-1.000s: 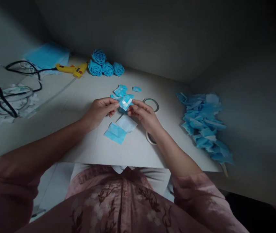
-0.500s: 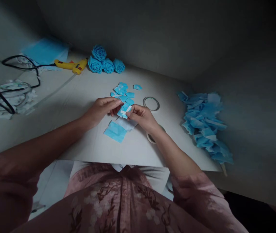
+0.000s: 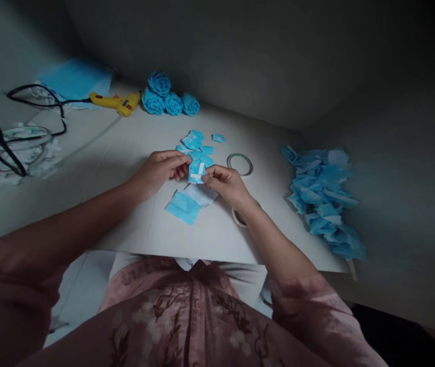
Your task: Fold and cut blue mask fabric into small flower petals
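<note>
Between my two hands is a small blue piece (image 3: 196, 174) with white strips on it. My right hand (image 3: 223, 182) pinches its right edge. My left hand (image 3: 169, 167) is closed at its upper left, thumb and fingers together at the edge. Just beyond lie several small blue pieces (image 3: 194, 139), with one more small piece (image 3: 218, 137) to their right. Nearer to me a blue rectangle (image 3: 183, 206) lies flat beside a whitish piece (image 3: 201, 194). A thin tape ring (image 3: 240, 164) is right of my hands, and another roll (image 3: 238, 218) is partly hidden under my right forearm.
Four blue rosettes (image 3: 159, 84) sit at the back, beside a yellow glue gun (image 3: 116, 103) with a black cord. Blue sheets (image 3: 75, 79) lie back left, white scraps (image 3: 29, 158) at left. Crumpled blue pieces (image 3: 320, 188) line the right side of the table (image 3: 133, 232).
The held piece has turned to stand more upright, and its white strips now show more clearly. Both hands stay close together. The whole view has shifted slightly.
</note>
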Demonstrator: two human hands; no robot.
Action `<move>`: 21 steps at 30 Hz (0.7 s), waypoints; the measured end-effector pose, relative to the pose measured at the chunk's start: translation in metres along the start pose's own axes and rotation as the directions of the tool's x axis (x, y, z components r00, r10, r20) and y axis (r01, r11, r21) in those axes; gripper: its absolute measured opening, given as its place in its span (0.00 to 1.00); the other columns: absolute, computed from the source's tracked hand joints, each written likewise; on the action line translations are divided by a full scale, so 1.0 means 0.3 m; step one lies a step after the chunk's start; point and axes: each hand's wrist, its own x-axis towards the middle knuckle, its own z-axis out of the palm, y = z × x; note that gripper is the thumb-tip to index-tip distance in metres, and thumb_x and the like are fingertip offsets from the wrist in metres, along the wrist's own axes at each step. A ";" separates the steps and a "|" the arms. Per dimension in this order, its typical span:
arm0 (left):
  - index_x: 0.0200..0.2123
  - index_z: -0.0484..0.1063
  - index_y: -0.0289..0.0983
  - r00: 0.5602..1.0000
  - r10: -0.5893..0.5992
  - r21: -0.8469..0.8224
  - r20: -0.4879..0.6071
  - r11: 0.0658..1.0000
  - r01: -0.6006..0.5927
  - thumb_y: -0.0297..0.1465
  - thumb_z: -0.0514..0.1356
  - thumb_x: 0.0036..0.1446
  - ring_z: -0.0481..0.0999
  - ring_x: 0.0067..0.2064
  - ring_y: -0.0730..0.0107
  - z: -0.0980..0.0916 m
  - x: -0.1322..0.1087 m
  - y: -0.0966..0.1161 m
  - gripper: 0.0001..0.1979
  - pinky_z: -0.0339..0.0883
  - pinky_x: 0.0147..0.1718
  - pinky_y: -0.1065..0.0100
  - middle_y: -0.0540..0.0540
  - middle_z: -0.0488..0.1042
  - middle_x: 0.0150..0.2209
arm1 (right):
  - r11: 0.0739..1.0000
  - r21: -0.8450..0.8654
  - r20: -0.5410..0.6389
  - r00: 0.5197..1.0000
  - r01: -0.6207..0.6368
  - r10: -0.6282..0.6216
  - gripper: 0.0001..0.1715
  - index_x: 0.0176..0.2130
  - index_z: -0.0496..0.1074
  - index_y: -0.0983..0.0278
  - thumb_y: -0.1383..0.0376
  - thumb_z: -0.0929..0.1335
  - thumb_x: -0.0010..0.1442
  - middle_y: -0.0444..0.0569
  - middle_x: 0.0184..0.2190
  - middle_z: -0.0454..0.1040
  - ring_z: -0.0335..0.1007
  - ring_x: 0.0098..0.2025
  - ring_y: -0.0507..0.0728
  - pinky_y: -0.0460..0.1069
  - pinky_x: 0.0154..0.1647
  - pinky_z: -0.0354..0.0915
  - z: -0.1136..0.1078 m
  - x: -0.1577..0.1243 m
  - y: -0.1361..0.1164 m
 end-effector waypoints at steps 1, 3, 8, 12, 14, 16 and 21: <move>0.29 0.80 0.37 1.000 -0.005 -0.018 0.008 1.000 0.005 0.37 0.70 0.54 0.73 0.28 0.73 -0.001 0.000 0.001 0.09 0.63 0.27 0.69 0.47 0.75 0.26 | 1.000 -0.006 0.000 1.000 0.005 -0.005 0.25 0.28 0.74 0.61 0.46 0.81 0.47 0.39 0.24 0.70 0.60 0.29 0.50 0.48 0.34 0.58 -0.001 0.001 0.003; 0.31 0.81 0.37 1.000 -0.003 -0.008 0.018 1.000 0.003 0.39 0.70 0.55 0.72 0.27 0.73 -0.002 0.001 0.001 0.10 0.63 0.27 0.70 0.47 0.76 0.27 | 1.000 -0.024 0.005 1.000 0.008 -0.008 0.24 0.29 0.74 0.61 0.46 0.80 0.49 0.39 0.24 0.70 0.60 0.28 0.50 0.48 0.34 0.58 -0.003 0.001 0.007; 0.32 0.79 0.36 1.000 0.011 0.115 0.024 0.993 -0.013 0.34 0.73 0.49 0.70 0.25 0.75 -0.003 0.004 -0.005 0.09 0.63 0.27 0.71 0.51 0.74 0.23 | 0.999 -0.028 0.021 1.000 -0.021 0.021 0.23 0.31 0.77 0.62 0.49 0.81 0.49 0.40 0.27 0.72 0.61 0.29 0.49 0.48 0.34 0.58 0.000 -0.003 0.011; 0.29 0.77 0.37 0.999 0.028 0.113 -0.041 0.993 -0.024 0.34 0.72 0.48 0.70 0.25 0.75 -0.014 0.017 -0.006 0.09 0.61 0.26 0.71 0.51 0.74 0.22 | 0.999 -0.014 -0.053 0.998 0.031 -0.032 0.23 0.35 0.81 0.62 0.47 0.81 0.50 0.41 0.27 0.74 0.63 0.30 0.50 0.48 0.34 0.59 -0.003 0.003 0.016; 0.29 0.77 0.37 0.997 0.031 0.088 -0.068 0.996 -0.025 0.35 0.72 0.49 0.69 0.24 0.75 -0.027 0.028 -0.007 0.10 0.61 0.26 0.71 0.51 0.74 0.22 | 0.997 -0.005 -0.111 0.991 0.072 -0.072 0.24 0.38 0.82 0.61 0.45 0.80 0.52 0.41 0.26 0.73 0.64 0.30 0.51 0.48 0.34 0.61 -0.010 0.011 0.020; 0.30 0.78 0.37 0.996 0.032 0.081 -0.080 0.996 -0.026 0.36 0.73 0.50 0.69 0.24 0.75 -0.044 0.040 -0.009 0.11 0.61 0.26 0.71 0.50 0.74 0.22 | 0.993 0.013 -0.167 0.980 0.113 -0.109 0.25 0.40 0.81 0.60 0.44 0.79 0.54 0.41 0.27 0.74 0.66 0.30 0.52 0.49 0.35 0.65 -0.019 0.020 0.025; 0.32 0.79 0.37 0.988 0.070 0.155 -0.141 0.987 -0.048 0.40 0.72 0.53 0.69 0.23 0.74 -0.108 0.081 -0.005 0.13 0.59 0.24 0.70 0.48 0.75 0.23 | 0.973 -0.079 -0.241 0.943 0.218 -0.231 0.18 0.45 0.77 0.57 0.49 0.73 0.61 0.44 0.35 0.79 0.71 0.34 0.54 0.51 0.41 0.70 -0.035 0.028 0.035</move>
